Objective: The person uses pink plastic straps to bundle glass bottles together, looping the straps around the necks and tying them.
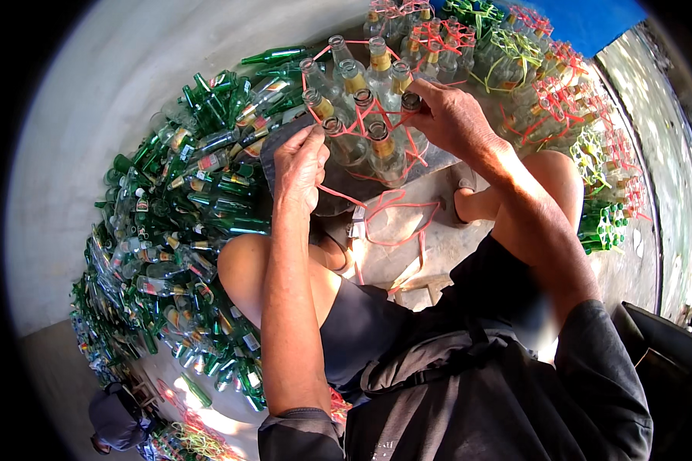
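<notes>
A group of clear bottles (pixel 378 152) with yellow neck labels stands on a dark board (pixel 331 200), red plastic string (pixel 356 124) wound between their necks. My left hand (pixel 300 165) is closed on that string just left of the front-left bottle, and a red length runs from under it down to loose loops (pixel 392 238) on the ground. My right hand (pixel 457 123) is closed around the neck of the clear bottle at the group's right side, its fingertips partly hidden.
A big heap of green and clear bottles (pixel 169 261) lies along the pale wall (pixel 69 154) at left. Bundles tied with red or green string (pixel 515 54) line the back and right, below a blue sheet (pixel 584 15). A person in dark clothing (pixel 119 415) is at lower left.
</notes>
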`<state>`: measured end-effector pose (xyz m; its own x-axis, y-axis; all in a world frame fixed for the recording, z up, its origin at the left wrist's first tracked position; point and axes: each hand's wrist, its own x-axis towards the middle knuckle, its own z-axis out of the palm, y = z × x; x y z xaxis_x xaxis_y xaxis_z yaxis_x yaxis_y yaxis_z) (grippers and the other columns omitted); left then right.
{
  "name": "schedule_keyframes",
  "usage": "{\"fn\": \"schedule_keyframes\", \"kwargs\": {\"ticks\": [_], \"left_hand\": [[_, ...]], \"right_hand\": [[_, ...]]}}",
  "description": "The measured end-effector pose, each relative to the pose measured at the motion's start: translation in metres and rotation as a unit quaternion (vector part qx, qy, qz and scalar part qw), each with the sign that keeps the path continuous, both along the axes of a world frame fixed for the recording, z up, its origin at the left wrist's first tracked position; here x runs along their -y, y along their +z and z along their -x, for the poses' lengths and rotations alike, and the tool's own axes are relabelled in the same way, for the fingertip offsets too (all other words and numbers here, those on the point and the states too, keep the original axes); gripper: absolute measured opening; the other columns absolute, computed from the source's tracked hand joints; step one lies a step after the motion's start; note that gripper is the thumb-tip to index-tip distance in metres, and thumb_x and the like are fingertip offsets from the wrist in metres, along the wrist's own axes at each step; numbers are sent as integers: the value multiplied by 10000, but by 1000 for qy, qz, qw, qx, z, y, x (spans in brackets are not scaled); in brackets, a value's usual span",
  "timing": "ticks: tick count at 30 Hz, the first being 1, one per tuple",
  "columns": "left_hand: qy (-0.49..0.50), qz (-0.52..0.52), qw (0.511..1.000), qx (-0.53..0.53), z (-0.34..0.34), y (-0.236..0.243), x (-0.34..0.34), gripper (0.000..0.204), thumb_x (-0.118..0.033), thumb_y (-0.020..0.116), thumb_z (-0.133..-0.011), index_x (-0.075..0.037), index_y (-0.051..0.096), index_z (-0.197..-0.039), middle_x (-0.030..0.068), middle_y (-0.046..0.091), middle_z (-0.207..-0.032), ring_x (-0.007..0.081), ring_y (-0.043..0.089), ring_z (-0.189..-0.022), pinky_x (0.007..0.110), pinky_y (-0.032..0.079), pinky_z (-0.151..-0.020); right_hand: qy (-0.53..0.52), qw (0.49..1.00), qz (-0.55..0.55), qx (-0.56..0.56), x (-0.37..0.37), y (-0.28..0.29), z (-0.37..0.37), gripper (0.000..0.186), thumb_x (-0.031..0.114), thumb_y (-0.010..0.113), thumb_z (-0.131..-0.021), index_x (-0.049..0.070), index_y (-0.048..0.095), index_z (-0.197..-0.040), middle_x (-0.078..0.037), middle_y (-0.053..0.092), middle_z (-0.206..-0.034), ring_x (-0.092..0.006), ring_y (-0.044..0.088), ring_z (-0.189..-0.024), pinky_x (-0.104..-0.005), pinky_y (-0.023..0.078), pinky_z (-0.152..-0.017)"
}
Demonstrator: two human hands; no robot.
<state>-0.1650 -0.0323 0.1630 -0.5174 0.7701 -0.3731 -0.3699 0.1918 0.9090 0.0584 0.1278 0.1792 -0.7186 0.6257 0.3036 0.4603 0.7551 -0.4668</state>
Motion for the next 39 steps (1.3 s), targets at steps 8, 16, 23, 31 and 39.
{"fn": "schedule_keyframes", "kwargs": {"ticks": [8,16,23,31,39], "left_hand": [[13,-12,1000,-21,-19,-7,-2,275,-215,763,-1001,-7,759,-1180,-86,465,-684,11,354,-561,216,223,-451],[-1,-89,995,-38,-56,-17,1,284,-249,799,-976,-17,752,-1133,-92,473,-677,-1,352,-539,197,220,-448],[-19,-124,988,-86,-64,-24,-2,265,-243,758,-1010,-9,746,-1133,-101,451,-687,-5,344,-558,204,215,-462],[-20,-117,991,-65,-61,-27,-2,296,-267,757,-1013,-13,745,-1165,-85,477,-685,0,366,-552,201,219,-454],[-20,-107,993,-45,-62,-26,-4,310,-280,758,-1011,-31,743,-1197,-72,496,-677,5,387,-547,200,235,-442]], "right_hand": [[-5,999,-28,40,-18,3,0,279,184,793,-874,77,643,-1084,-136,736,-924,-376,718,-850,-454,553,-698],[40,997,-63,-5,-64,-5,7,272,259,746,-914,137,683,-1149,-139,758,-969,-383,737,-901,-510,574,-706],[11,997,-67,-30,-68,-9,13,303,289,745,-919,143,675,-1175,-170,747,-922,-408,727,-905,-513,572,-737],[44,992,100,67,-37,10,-22,276,169,764,-862,63,735,-1116,-162,747,-898,-314,733,-823,-420,569,-747],[-32,997,74,15,5,0,-11,319,285,845,-826,24,709,-948,-170,711,-807,-362,696,-747,-451,540,-693]]}}
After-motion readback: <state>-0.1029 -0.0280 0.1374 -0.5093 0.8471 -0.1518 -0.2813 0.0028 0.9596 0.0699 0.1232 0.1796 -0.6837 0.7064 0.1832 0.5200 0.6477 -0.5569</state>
